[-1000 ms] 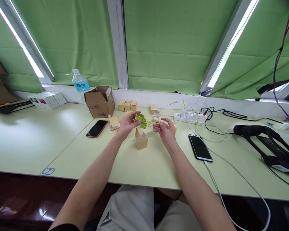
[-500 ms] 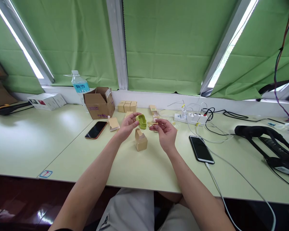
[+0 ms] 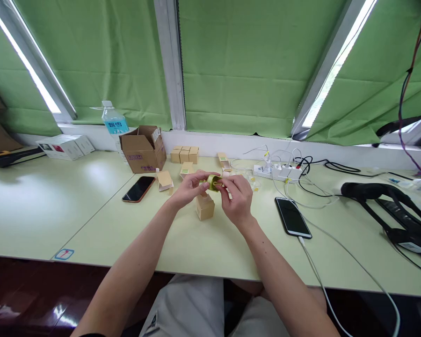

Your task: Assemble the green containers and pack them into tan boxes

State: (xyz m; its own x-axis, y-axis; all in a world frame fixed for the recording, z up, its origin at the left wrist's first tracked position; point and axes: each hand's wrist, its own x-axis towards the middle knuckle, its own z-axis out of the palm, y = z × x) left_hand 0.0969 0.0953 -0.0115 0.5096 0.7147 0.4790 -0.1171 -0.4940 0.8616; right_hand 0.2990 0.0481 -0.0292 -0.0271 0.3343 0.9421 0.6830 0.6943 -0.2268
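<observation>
Head view. The left hand (image 3: 191, 188) grasps a small green container (image 3: 212, 182) between thumb and fingers, its open side turned toward the right hand (image 3: 239, 194). The right hand pinches a thin yellowish piece (image 3: 217, 184) at that opening; the fingertips hide much of it, and how far it sits inside cannot be told. The container is thus located between the two hands, raised above the pale table (image 3: 210, 248).

Just below the hands, on the wearer's side, stands a small cardboard box (image 3: 205, 208), its upper part overlapped by the left hand. Beyond the left hand is a row of small closed boxes (image 3: 185, 154), with a larger open carton (image 3: 143, 153) farther to its left. An opened small box (image 3: 164, 180) lies left of the left hand, and a dark phone (image 3: 138, 189) lies beyond that box on the same side. To the right of the right hand lie a second phone (image 3: 293, 217), joined to a white cable (image 3: 312, 262), and, farther from the wearer, a white power strip (image 3: 277, 172).
</observation>
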